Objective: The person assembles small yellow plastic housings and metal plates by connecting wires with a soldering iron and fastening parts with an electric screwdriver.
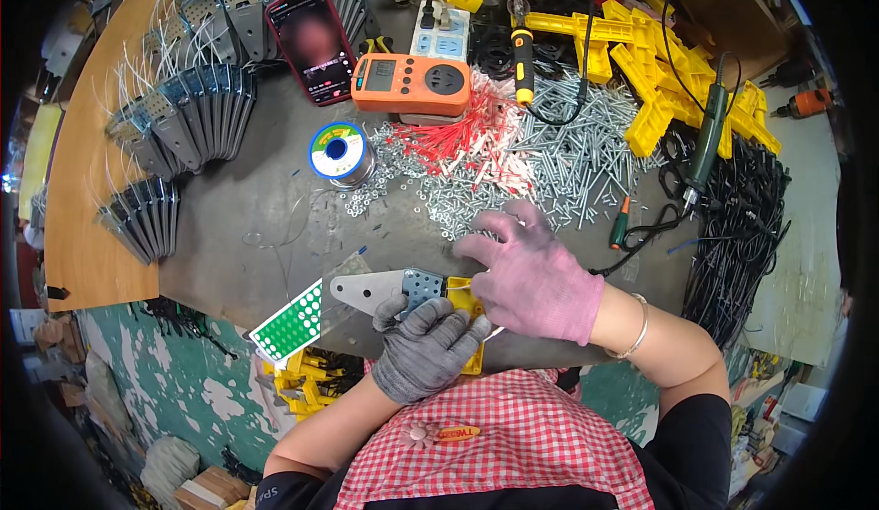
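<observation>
In the grey glove, my left hand (423, 352) is closed over a yellow plastic housing (467, 296) at the table's front edge. A flat grey blade-shaped plate (364, 292) with holes and a blue-grey perforated metal bracket (423, 287) extend to the left from the housing. White wire shows beside it. My right hand (538, 276), gloved in pink, hovers over the housing's right side with its fingers apart, reaching toward loose nuts (450, 221). Its palm hides part of the housing. Beyond the fingers lies a heap of long screws (577, 135).
Red and white wire connectors (458, 144), a solder spool (337, 155), an orange meter (412, 84) and a phone (311, 45) lie behind. Bracket assemblies (188, 116) line the left. A screwdriver (522, 57), soldering iron (710, 139), yellow housings (641, 70) and black cables (737, 244) fill the right.
</observation>
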### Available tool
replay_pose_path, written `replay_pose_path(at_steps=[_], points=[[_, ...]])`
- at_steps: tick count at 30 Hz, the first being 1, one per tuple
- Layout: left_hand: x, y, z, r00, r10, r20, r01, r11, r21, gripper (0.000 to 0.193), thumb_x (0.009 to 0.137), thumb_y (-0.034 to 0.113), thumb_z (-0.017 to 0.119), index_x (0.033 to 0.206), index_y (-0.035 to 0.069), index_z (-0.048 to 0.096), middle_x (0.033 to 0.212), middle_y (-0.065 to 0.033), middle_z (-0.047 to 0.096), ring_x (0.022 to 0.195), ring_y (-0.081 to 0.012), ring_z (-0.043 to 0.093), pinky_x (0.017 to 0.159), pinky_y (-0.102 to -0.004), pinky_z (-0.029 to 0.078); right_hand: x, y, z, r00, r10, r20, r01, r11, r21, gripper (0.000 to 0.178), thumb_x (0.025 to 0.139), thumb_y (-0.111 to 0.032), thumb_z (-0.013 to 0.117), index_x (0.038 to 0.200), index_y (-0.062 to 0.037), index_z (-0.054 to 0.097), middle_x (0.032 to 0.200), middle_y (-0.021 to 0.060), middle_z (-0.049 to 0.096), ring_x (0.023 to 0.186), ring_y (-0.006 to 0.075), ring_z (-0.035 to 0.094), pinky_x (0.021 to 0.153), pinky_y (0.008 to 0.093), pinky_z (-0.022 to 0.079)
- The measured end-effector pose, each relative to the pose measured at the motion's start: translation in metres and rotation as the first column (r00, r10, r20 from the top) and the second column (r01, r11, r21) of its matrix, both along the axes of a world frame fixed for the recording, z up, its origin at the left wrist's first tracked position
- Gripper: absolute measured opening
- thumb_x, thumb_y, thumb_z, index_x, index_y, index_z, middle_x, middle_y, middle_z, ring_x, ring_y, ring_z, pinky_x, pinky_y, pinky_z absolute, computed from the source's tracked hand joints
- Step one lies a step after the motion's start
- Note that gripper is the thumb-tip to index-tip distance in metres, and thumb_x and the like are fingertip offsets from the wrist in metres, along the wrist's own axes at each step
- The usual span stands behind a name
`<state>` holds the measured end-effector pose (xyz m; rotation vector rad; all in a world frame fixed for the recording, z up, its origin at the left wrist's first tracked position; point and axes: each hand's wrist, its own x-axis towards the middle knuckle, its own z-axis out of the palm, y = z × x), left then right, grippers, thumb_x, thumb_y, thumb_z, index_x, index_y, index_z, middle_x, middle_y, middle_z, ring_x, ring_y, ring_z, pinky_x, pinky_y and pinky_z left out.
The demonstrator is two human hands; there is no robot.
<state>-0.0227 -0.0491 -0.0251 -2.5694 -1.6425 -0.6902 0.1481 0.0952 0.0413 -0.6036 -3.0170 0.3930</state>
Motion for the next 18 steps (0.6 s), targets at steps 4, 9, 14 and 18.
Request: replay_pose_path(at_steps=[4,9,14,18], points=[[0.002,0.002,0.005,0.999,-0.006,-0.041,0.003,0.998,-0.056,0.034,0.079,0.031,0.064,0.111,0.030,0.075,0.112,0.0102,0.070,0.115,-0.0151,0.054,0.103,-0.0549,0.027,-0.009,-0.011,0.004,0.995,-0.022,0.097,-0.002,0.972,0.236,0.011,0.072,-0.024,0.069,0.071,-0.0146,0.076,0.113,-0.0032,0.063,0.125,0.0232,0.045,0.111,0.0466,0.028],[0.000,0.005,0.004,1.000,-0.020,0.017,0.020,0.999,-0.031,0.030,0.081,0.029,0.063,0.109,0.028,0.075,0.118,0.0078,0.071,0.120,-0.0160,0.054,0.105,-0.0550,0.027,0.012,-0.002,0.005,0.993,-0.022,-0.115,0.003,0.987,-0.161,0.012,0.081,-0.019,0.066,0.084,-0.0108,0.074,0.114,0.0037,0.063,0.120,0.0272,0.052,0.108,0.0456,0.038],[0.000,0.006,0.004,1.000,-0.026,-0.016,0.026,0.999,-0.022,0.024,0.080,0.025,0.067,0.103,0.026,0.074,0.117,0.0078,0.073,0.121,-0.0184,0.053,0.107,-0.0526,0.025,0.081,0.013,-0.006,0.672,-0.732,-0.116,0.740,0.655,0.156,0.033,0.085,-0.010,0.067,0.116,-0.0014,0.059,0.110,0.0210,0.065,0.103,0.0409,0.063,0.088,0.0484,0.053],[0.003,0.007,0.003,0.999,-0.033,0.021,0.034,0.999,-0.042,0.028,0.084,0.026,0.061,0.108,0.023,0.074,0.117,0.0057,0.071,0.121,-0.0178,0.055,0.105,-0.0547,0.028,0.118,0.013,-0.029,0.408,-0.904,0.125,0.888,0.425,0.174,0.042,0.084,-0.009,0.064,0.123,0.0002,0.051,0.104,0.0218,0.063,0.098,0.0403,0.064,0.085,0.0491,0.054]])
